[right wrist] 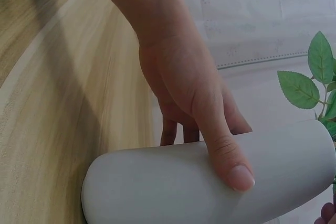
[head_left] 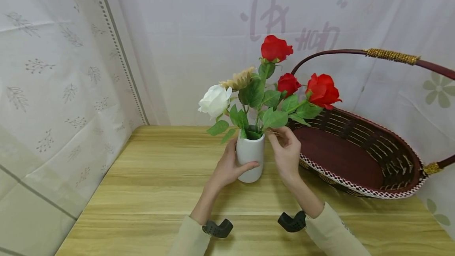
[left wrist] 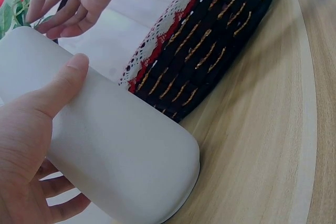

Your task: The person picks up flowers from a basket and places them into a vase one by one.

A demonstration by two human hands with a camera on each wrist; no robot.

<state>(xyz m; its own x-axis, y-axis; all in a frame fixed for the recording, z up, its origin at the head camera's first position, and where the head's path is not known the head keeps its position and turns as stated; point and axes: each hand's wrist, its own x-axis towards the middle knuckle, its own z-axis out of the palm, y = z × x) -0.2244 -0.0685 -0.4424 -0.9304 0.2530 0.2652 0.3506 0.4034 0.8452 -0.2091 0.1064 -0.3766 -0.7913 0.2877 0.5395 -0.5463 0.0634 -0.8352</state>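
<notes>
A white vase (head_left: 250, 157) stands upright on the wooden table, holding several flowers. My left hand (head_left: 227, 166) grips its side, the thumb lying across the front, as the left wrist view also shows. Beside the rim, my right hand (head_left: 288, 154) pinches a thin flower stem between thumb and forefinger; leaves partly cover the fingertips. Three red roses (head_left: 276, 48) rise above and to the right, and a white rose (head_left: 215, 102) leans left. Behind it is a beige flower (head_left: 239, 79), seen from the side. Green leaves (head_left: 275, 118) hide most of the stems.
A dark woven basket (head_left: 341, 157) with white lace trim sits right of the vase, close to my right hand. Its tall arched handle (head_left: 332, 51) has gold wrapping. Patterned curtains (head_left: 177, 50) hang behind and left of the wooden table (head_left: 160, 177).
</notes>
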